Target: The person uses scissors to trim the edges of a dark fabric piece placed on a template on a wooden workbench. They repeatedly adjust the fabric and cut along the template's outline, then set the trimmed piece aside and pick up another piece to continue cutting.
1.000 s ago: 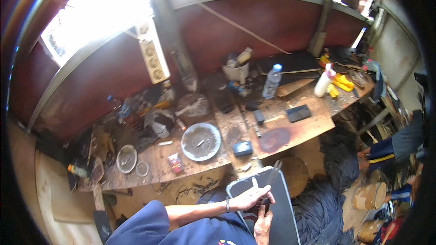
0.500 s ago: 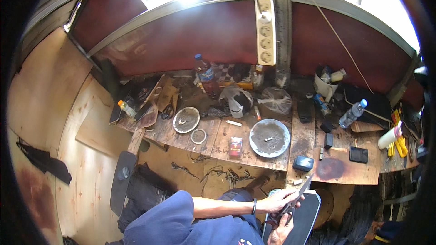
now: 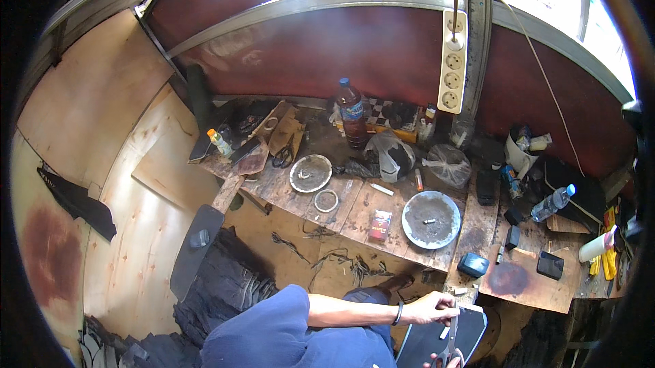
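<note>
My left hand (image 3: pixel 434 308) reaches in from the left, a dark band on its wrist, its fingers pinched at the tip end of a pair of scissors (image 3: pixel 451 346). The scissors point away from me, the handle loops towards the lower edge. My right hand (image 3: pixel 437 362) is at those handles, mostly cut off by the lower edge, with only some fingers showing. Beneath both hands a dark flat board (image 3: pixel 417 346) with a pale rim lies at my lap. A small whitish strip (image 3: pixel 445 332) shows beside the blades; whether it is loose cannot be made out.
Ahead stands a worn wooden bench (image 3: pixel 355 214) with a grey round dish (image 3: pixel 431 242), a red packet (image 3: pixel 380 225), a dark bottle (image 3: pixel 353 122), a clear bottle (image 3: pixel 552 203) and a dark blue box (image 3: pixel 473 264). Black scraps (image 3: pixel 211 286) lie at left. A power strip (image 3: pixel 452 81) hangs ahead.
My view has swung left, so the bench sits further right. My left hand has shifted from the middle of the scissors to their tips; my right hand is lower, partly out of view.
</note>
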A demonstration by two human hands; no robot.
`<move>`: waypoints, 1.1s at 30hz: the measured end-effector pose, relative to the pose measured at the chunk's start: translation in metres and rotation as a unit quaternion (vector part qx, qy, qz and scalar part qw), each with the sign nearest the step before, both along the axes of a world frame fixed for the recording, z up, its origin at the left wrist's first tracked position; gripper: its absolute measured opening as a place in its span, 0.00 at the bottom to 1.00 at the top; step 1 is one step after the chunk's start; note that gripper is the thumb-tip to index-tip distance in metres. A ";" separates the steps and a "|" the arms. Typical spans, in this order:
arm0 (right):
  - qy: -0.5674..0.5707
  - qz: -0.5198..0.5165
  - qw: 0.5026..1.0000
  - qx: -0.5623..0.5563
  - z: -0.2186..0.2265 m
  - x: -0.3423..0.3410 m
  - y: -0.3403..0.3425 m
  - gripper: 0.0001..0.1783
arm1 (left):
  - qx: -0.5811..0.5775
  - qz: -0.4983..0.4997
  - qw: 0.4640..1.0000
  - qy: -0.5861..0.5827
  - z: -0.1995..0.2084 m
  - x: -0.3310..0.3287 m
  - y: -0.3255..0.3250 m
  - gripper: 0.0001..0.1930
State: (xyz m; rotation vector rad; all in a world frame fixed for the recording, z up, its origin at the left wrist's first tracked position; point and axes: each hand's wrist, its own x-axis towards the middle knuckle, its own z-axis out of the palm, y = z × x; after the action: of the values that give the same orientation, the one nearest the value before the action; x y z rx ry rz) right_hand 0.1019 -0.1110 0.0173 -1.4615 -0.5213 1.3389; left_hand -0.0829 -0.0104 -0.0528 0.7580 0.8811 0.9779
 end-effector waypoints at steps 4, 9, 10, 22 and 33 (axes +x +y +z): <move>-0.039 0.056 0.997 -0.019 0.019 0.014 -0.006 0.21 | 0.019 -0.086 0.995 0.047 0.002 -0.017 -0.004 0.15; -0.096 -0.096 0.991 0.016 0.021 0.047 -0.007 0.16 | 0.291 -0.057 0.828 0.477 -0.011 -0.050 0.017 0.18; -0.111 -0.134 0.985 0.007 0.020 0.055 -0.011 0.16 | 0.356 -0.027 0.787 0.503 -0.016 -0.052 0.022 0.17; -0.153 -0.343 0.926 -0.035 0.006 0.018 -0.052 0.14 | 0.668 -0.381 0.507 0.389 -0.067 0.013 0.096 0.19; -0.202 -0.413 0.884 -0.084 0.010 -0.005 -0.032 0.18 | 0.569 -0.114 0.606 0.545 -0.003 -0.031 0.263 0.12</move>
State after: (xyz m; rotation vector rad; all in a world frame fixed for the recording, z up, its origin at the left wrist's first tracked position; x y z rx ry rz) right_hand 0.0969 -0.1432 0.0274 -1.8248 0.0036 0.4052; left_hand -0.1134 0.2523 -0.0561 2.7196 1.0369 0.6774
